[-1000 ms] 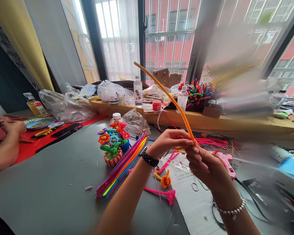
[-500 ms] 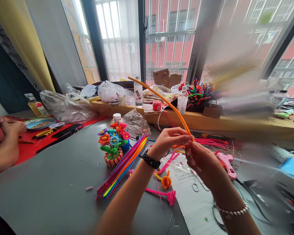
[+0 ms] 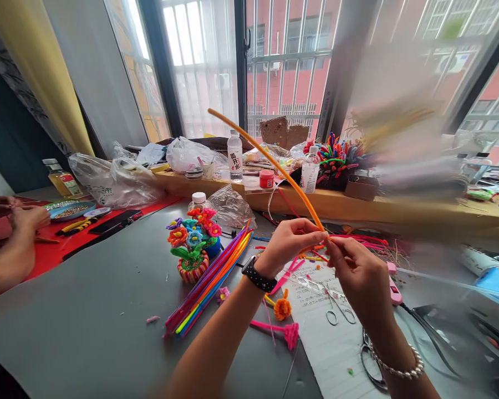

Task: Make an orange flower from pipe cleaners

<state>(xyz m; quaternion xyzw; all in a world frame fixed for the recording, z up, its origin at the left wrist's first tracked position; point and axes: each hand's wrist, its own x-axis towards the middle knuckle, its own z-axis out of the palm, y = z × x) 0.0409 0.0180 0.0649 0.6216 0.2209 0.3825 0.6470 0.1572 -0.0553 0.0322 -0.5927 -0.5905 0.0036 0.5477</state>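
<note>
Grey table [image 3: 87,310]; two hands, left hand [image 3: 289,244], right hand [image 3: 360,277], one orange pipe cleaner [image 3: 270,163].

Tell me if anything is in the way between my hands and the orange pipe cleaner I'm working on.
Nothing visible is. The left hand and right hand both pinch the lower end of the orange pipe cleaner in their fingers, above the sheet of paper. The rest rises free toward the window.

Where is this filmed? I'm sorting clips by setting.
Probably a home craft table by a barred window: a bundle of coloured pipe cleaners, a finished pipe-cleaner flower pot and a pink glue gun lie on it.
</note>
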